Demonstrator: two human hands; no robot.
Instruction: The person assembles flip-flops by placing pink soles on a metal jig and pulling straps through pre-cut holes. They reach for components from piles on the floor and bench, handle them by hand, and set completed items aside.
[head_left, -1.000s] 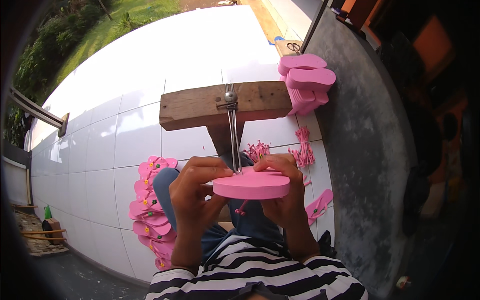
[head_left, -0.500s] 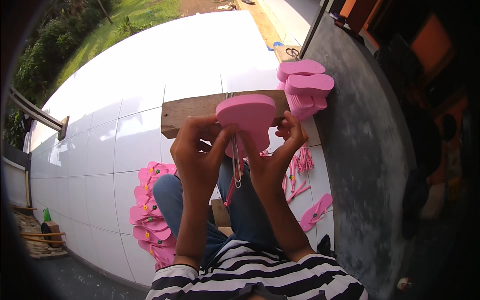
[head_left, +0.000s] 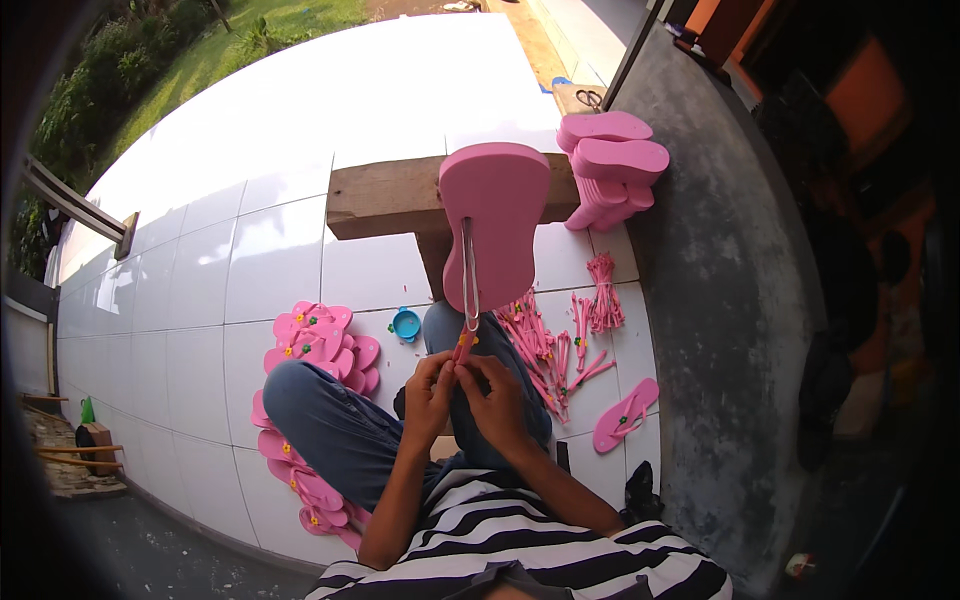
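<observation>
A pink flip-flop sole [head_left: 497, 190] stands in front of the wooden block. From a hole in it a looped metal wire tool [head_left: 470, 270] hangs down toward my lap. At the lower end of the wire is a pink sandal strap [head_left: 465, 347] with a small yellow-orange flower. My left hand [head_left: 430, 398] pinches the strap between thumb and fingers. Close against it, my right hand [head_left: 493, 402] pinches the same strap. The strap's tip is hidden by my fingers.
A wooden T-shaped stand [head_left: 385, 195] rises before my knees. Stacked pink soles [head_left: 622, 160] stand at the far right, with scissors [head_left: 589, 98] behind. Loose straps [head_left: 535, 345] and a finished flip-flop [head_left: 626, 415] lie right. Left are piled flip-flops [head_left: 305, 345] and a blue container [head_left: 405, 325].
Both hands have left the sole and come down toward my lap, now pinching the strap. The sole shows more upright, with the wire still through it. My left knee has shifted left.
</observation>
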